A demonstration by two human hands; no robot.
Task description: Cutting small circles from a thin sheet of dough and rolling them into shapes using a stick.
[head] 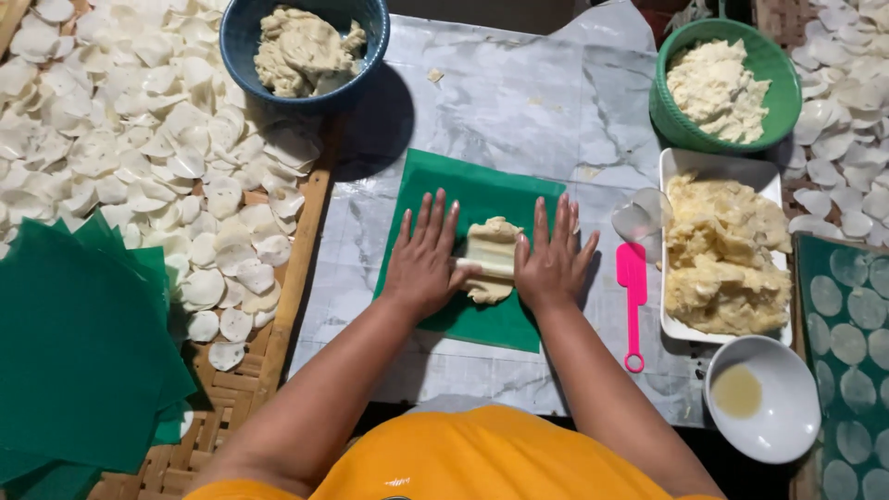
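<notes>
Both hands, left hand (424, 259) and right hand (553, 262), lie flat with fingers spread, pressing a roller on the dough (491, 259), on the green sheet (482, 194) at the table middle. The dough looks soft and sticky; better held from its edges.

Bare marbled counter (519, 102) lies open beyond the green sheet (435, 181), between the blue bowl (243, 37) and green bowl (669, 116), while to the right the pink scraper (632, 278), clear cup (639, 220), white tray (669, 167) and small white bowl (787, 435) crowd the passage.
</notes>
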